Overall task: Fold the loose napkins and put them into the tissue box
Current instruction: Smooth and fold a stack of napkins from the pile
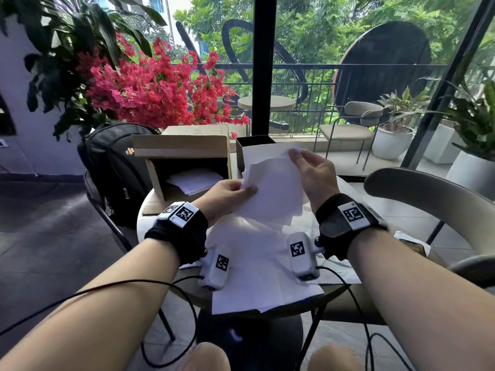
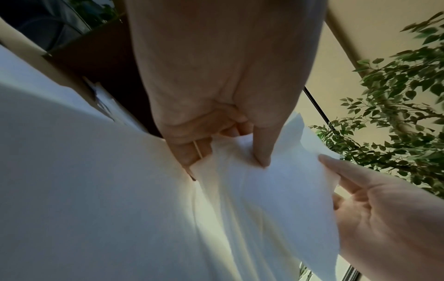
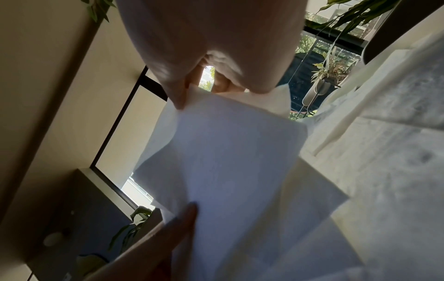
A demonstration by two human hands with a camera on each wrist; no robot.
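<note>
white paper fills the middle: one napkin [image 1: 270, 183] hangs in the air above the table [image 1: 150, 210], held between two hands. left hand [image 1: 227, 194] is palm-in at the napkin's lower left edge, thumb on the near face and fingers curled behind, so its grip is pinching the sheet. right hand [image 1: 316, 172] is raised higher at the upper right edge, thumb and fingertips closed on that corner, its grip also pinching the napkin. both forearms reach forward from the near edge, each wrist wearing a black strap.

loose napkins [image 1: 257, 266] lie spread and overlapping on the table under the hands; their exact number cannot be told. one cardboard box [image 1: 182, 156] stands open at the far left of the table, with folded napkins [image 1: 192, 180] inside it. one dark holder [image 1: 249, 148] stands just right of the box, behind the held napkin.
</note>
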